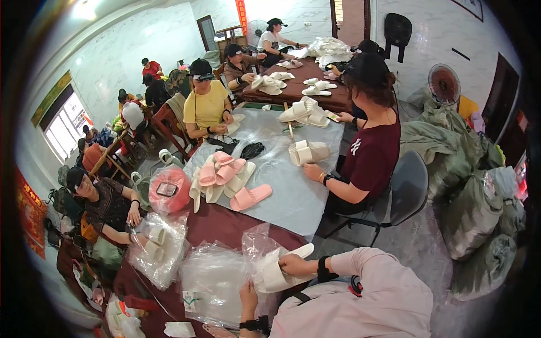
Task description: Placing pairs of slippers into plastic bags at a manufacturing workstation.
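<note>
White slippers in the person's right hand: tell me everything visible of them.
The white slippers, apparently a pair, look smooth and rubbery, with broad straps over pale soles. They are held at a slant, heels toward the picture's right, beside the stacked clear bags. The right hand grips them near the straps. Loose clear plastic meets their toe end; how far it covers them is unclear.

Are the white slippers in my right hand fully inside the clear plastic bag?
Not fully: the white slippers show bare heels past your right hand, outside the clear plastic bag.
</note>
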Tool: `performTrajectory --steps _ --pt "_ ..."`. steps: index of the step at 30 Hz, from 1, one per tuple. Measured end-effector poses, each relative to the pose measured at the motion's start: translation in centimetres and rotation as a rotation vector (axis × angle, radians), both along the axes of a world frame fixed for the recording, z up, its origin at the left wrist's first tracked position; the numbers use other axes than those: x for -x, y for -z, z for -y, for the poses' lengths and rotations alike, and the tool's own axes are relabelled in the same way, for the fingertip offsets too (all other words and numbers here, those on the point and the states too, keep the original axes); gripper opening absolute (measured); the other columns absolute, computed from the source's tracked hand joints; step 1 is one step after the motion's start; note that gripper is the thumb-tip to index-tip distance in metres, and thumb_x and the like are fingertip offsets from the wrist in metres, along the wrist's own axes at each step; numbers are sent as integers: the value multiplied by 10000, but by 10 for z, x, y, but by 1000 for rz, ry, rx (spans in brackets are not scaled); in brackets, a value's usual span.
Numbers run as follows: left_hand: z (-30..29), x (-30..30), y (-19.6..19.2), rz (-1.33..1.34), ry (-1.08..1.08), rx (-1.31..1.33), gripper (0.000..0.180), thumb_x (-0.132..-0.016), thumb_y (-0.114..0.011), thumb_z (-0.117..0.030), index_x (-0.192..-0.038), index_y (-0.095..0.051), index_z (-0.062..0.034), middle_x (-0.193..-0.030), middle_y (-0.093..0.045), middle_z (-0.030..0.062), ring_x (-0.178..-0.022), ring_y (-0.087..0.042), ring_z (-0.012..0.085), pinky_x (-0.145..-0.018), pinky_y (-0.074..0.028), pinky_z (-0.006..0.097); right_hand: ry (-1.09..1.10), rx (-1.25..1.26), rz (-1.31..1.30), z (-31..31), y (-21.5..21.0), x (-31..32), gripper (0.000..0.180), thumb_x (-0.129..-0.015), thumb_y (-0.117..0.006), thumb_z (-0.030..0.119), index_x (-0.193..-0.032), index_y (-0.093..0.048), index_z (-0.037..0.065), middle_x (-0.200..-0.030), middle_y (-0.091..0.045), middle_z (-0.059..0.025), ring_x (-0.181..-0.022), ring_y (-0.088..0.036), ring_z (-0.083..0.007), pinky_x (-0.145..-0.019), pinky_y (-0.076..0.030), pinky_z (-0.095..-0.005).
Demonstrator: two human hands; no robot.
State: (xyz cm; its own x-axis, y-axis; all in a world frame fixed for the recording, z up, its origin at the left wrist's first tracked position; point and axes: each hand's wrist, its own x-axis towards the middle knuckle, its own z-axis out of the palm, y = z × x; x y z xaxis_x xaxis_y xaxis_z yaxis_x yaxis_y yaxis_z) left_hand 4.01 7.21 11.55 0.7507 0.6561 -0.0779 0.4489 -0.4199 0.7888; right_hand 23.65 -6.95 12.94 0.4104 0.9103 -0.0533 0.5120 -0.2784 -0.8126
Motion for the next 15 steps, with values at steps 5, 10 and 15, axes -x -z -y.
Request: performTrajectory --steps 5,10,15 --pt "13 -24 -35 216 43 -249 268 -880 -415 -126 -989 -564 68 -878 -595 233 -798 -563 384 -713 -438 400 -84 -70 243 -15 0 5 157 -699 -509 146 -760 -598 32 -786 -559 -153 -760 -558 -338 -664 -438 -410" --pt "22 -36 -64 123 75 -238 258 -864 -426 -97 -1021 -554 62 -914 -582 236 -826 -544 395 -724 -426 402 -132 -70 374 -29 5 12 211 -729 -521 161 -883 -582 31 -847 -564 -162 -816 -547 -338 -707 -429 -412" --pt "23 -32 -63 108 124 -184 286 -813 -459 -71 -1071 -568 -10 -913 -577 211 -869 -509 365 -798 -381 419 -70 -355 390 -50 -27 22 189 -731 -548 152 -868 -587 29 -836 -592 -172 -808 -566 -342 -726 -433 -421"
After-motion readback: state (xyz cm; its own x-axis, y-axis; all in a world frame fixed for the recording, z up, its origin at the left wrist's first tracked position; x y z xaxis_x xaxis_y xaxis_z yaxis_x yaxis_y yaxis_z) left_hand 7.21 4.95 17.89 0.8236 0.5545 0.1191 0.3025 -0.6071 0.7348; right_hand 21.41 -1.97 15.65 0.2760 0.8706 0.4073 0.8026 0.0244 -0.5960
